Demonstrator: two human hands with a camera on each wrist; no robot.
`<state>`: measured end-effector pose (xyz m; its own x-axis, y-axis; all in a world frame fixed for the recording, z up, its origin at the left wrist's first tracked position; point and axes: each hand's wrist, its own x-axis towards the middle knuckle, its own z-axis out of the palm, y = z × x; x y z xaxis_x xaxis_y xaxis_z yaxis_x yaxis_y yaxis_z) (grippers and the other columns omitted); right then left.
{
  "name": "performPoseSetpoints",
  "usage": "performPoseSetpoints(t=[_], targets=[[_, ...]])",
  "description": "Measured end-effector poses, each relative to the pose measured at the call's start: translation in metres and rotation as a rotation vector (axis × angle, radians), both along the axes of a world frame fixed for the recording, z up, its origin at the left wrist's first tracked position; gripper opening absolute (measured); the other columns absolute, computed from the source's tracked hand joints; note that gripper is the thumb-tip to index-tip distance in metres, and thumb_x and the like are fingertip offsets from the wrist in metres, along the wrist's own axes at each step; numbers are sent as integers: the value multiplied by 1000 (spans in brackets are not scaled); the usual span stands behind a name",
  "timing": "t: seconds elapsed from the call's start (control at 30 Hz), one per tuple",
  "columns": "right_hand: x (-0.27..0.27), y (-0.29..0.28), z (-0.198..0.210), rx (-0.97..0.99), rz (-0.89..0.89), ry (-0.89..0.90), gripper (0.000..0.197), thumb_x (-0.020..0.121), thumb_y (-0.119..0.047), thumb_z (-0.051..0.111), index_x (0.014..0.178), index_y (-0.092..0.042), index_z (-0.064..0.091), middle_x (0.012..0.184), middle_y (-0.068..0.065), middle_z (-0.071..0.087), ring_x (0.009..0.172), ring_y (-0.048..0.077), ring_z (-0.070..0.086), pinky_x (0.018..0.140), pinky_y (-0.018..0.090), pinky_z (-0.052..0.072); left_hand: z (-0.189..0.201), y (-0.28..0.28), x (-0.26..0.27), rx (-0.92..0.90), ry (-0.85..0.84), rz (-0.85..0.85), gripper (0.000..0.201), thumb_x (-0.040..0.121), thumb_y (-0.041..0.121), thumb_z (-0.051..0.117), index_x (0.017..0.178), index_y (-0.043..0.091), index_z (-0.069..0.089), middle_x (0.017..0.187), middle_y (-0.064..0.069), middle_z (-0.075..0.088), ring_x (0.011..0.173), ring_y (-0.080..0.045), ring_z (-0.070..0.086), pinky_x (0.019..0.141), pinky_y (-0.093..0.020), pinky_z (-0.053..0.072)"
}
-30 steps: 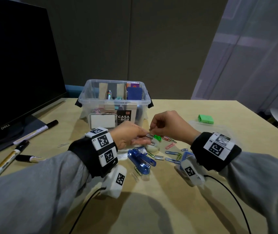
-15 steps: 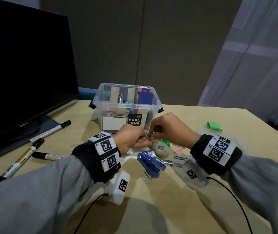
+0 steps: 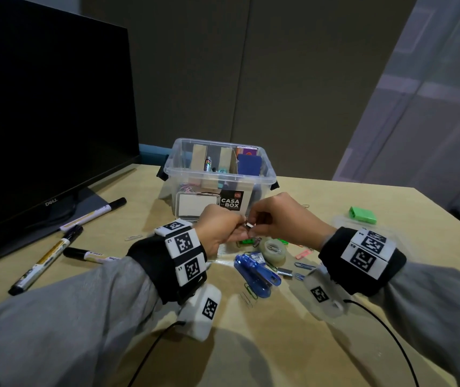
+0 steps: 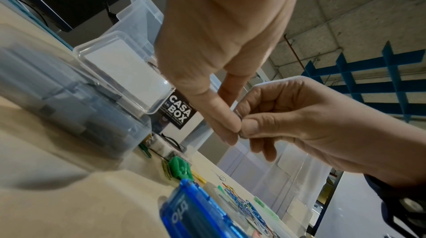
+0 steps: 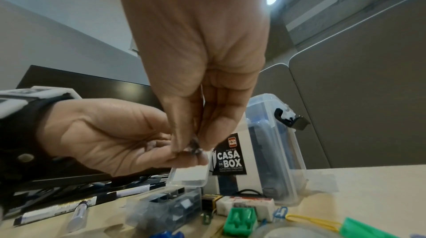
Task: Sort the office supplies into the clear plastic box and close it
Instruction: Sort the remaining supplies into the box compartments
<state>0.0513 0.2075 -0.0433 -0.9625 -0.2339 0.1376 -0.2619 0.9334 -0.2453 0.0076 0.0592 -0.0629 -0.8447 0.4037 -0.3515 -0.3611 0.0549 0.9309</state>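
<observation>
The clear plastic box stands lidless at the back of the desk, with dividers and several supplies inside. Just in front of it my left hand and right hand meet above the desk. Both pinch one small silvery metal piece, which looks like a strip of staples. The right wrist view shows the same piece between my right thumb and fingers, with the left hand cupped under it. In the left wrist view my left fingertips touch the right hand's pinch.
Under the hands lie a blue stapler, a tape roll, a staple block, green clips and several paper clips. A small clear case stands open by the box. Three markers and a monitor are left; a green block right.
Both hands rose from the clip pile and moved toward the box front, pinching the small metal piece between them. The head view tilted upward.
</observation>
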Motion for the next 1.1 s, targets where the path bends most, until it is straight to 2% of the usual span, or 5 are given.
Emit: performPoseSetpoints(t=[0.3,0.7,0.87,1.0,1.1], targets=[[-9,-4,-7,-105,-7,173,9,83,-18,75,91,-14,74,88,0,66,74,11,60,69,25,51,13,-9,-10,82,-59,7,10,98,-2,48,96,-9,55,53,-13,65,44,-16,65,47,-21,56],[-44,-53,3,-254,58,198,14,84,-17,74,97,-11,72,84,-3,70,75,3,64,72,11,52,28,-66,-35,-8,53,-2,10,94,7,60,103,3,63,84,-15,72,68,-18,72,57,-23,59],[-55,-62,-11,-41,64,-18,8,84,-17,73,91,-14,73,85,-2,70,75,8,64,73,22,55,17,-84,-37,-492,480,-113,10,93,16,63,99,10,67,99,-6,70,84,-14,64,73,-27,55],[-58,-68,-21,112,72,-76,8,84,-16,72,92,-15,73,88,-2,70,78,12,64,77,27,55,5,-92,-38,-1002,780,-503,39,95,14,54,131,28,59,138,1,53,122,-15,49,99,-31,44],[-60,-72,-23,115,56,-113,10,85,-14,72,95,-13,73,92,2,70,83,16,65,81,29,56,0,-95,-36,-1179,820,-679,49,94,7,45,138,27,52,131,-6,51,124,-24,45,98,-35,46]])
